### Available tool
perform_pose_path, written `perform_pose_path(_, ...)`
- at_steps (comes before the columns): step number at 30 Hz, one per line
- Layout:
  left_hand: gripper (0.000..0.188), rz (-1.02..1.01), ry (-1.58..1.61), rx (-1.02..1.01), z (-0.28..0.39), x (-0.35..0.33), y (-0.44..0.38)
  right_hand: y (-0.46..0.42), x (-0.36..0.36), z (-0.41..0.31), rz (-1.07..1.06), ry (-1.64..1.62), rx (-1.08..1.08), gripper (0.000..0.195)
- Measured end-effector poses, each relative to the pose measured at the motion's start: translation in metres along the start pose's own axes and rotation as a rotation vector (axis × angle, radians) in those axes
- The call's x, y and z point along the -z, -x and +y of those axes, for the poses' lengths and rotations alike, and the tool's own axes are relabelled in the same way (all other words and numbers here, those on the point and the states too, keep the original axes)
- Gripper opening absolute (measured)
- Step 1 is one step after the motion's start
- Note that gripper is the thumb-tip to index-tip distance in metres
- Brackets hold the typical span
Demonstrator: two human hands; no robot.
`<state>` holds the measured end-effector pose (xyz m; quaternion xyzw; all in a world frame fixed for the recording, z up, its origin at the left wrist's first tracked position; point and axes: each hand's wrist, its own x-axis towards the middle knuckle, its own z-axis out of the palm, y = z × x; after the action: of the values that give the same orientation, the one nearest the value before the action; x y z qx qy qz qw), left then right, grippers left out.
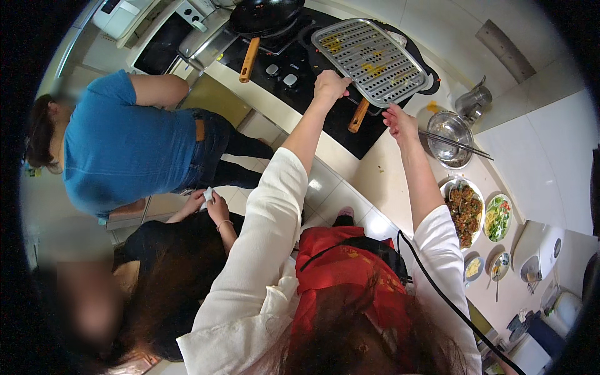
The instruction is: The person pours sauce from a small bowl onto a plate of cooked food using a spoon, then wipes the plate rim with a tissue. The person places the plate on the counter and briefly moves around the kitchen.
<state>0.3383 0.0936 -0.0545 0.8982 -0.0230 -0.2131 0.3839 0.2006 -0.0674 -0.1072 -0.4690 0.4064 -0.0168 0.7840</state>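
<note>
A perforated metal tray point(370, 61) with yellow food smears is tilted above the right side of the black cooktop point(304, 93). My left hand point(330, 85) grips its near left edge, fingers closed on the rim. At its near right corner is my right hand point(401, 123), thumb and fingertips on the rim. Beneath the tray sits a black pan point(425, 63), mostly hidden, whose wooden handle point(359, 116) sticks out between my hands. Another black frying pan point(267, 16) with a wooden handle stands on the cooktop's far left.
On the right counter stand a steel bowl point(451, 140) with chopsticks across it, a metal pitcher point(473, 99), a plate of saucy food point(464, 213), a plate of chopped vegetables point(498, 218) and a white appliance point(536, 251). Two people point(131, 140) point(183, 262) are close by on the left.
</note>
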Motion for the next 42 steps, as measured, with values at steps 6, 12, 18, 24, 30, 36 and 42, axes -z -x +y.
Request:
perform_pose_path(6, 0.023, -0.129, 0.197, -0.017, -0.007, -0.006, -0.006, -0.018, -0.005, 0.01, 0.123, -0.027, 0.024, 0.025)
perform_pose_path(12, 0.016, -0.182, 0.373, -0.018, -0.014, -0.014, -0.011, -0.014, -0.009, 0.01, 0.115, -0.137, 0.076, 0.014)
perform_pose_path(18, 0.011, -0.234, 0.469, -0.003, -0.014, -0.019, -0.014, -0.015, -0.009, 0.01, 0.094, -0.195, 0.066, 0.013)
perform_pose_path(24, 0.01, -0.252, 0.743, 0.059, -0.014, -0.027, -0.009, -0.008, -0.016, 0.006, 0.197, -0.165, 0.256, 0.02)
perform_pose_path(30, 0.02, -0.139, 0.985, 0.063, -0.004, -0.032, 0.004, -0.007, -0.025, -0.001, 0.157, -0.36, 0.352, 0.02)
perform_pose_path(36, 0.022, -0.074, 1.042, 0.023, 0.009, -0.027, 0.016, 0.013, -0.029, -0.017, 0.14, -0.48, 0.362, 0.021)
perform_pose_path(42, 0.019, -0.049, 1.027, -0.091, 0.002, -0.019, 0.041, 0.045, -0.027, -0.015, 0.068, -0.468, 0.366, 0.016)
